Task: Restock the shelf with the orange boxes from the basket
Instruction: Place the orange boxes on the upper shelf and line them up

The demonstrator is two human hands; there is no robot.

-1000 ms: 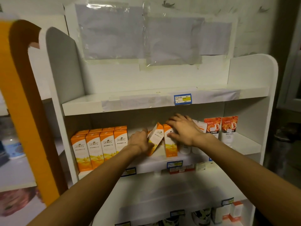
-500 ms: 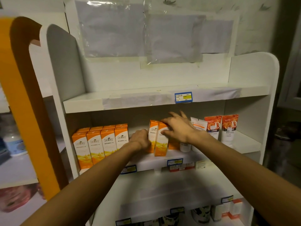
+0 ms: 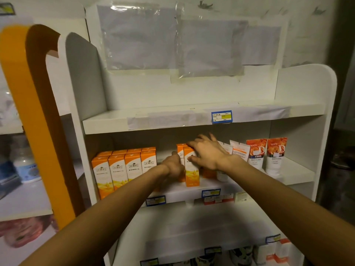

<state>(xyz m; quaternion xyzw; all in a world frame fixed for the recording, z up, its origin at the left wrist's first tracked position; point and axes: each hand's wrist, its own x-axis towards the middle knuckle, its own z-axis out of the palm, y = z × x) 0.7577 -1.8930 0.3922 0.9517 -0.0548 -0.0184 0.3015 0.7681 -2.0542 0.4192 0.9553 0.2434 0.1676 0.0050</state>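
On the middle shelf [image 3: 295, 173] of a white rack, several orange boxes [image 3: 123, 167] stand in two neat rows at the left. A second small group of orange boxes [image 3: 191, 173] stands upright at the shelf's middle. My left hand [image 3: 172, 167] is curled against the left side of this group. My right hand [image 3: 207, 152] lies over the group's top and right side with fingers spread. Further orange boxes behind my right hand are mostly hidden. The basket is out of view.
White and orange tubes [image 3: 266, 154] stand right of my hands. The top shelf [image 3: 107, 123] carries a blue price tag [image 3: 221, 117]. An orange-edged rack [image 3: 28, 112] stands at the left with a white bottle [image 3: 25, 166]. Small boxes sit on the lowest shelf [image 3: 276, 252].
The tilted orange boxes between my hands now stand upright and closer together. Both hands have shifted slightly left, pressing the group together.
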